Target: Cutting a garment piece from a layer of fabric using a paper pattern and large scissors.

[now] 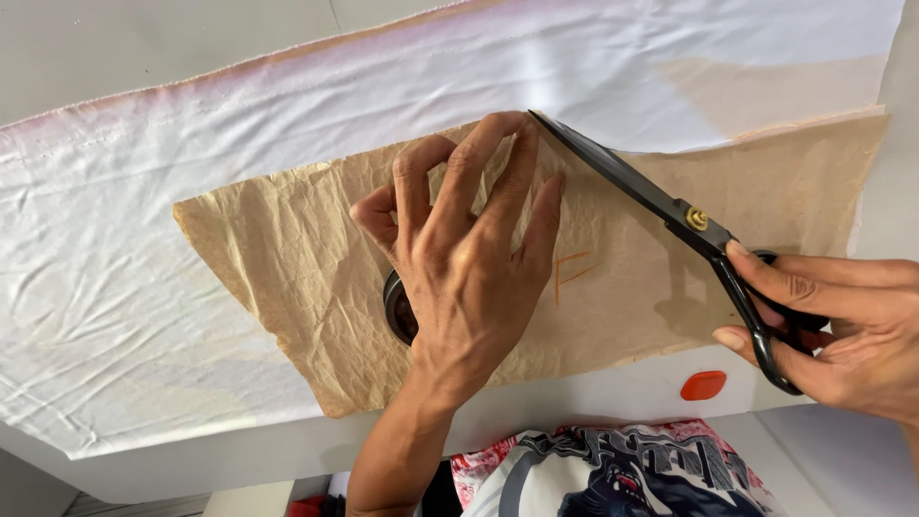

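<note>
Pale tabletop under white fabric, tan paper pattern on top. Left hand flat, fingers spread, gripping nothing; best kept pressing near the cut. Right hand closed around black scissors, blades nearly shut at the pattern's upper edge.

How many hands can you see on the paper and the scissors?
2. The left hand presses its fingers down on the crumpled brown paper in the middle. The right hand is at the right edge, holding the black scissors. No other hands show.
</note>
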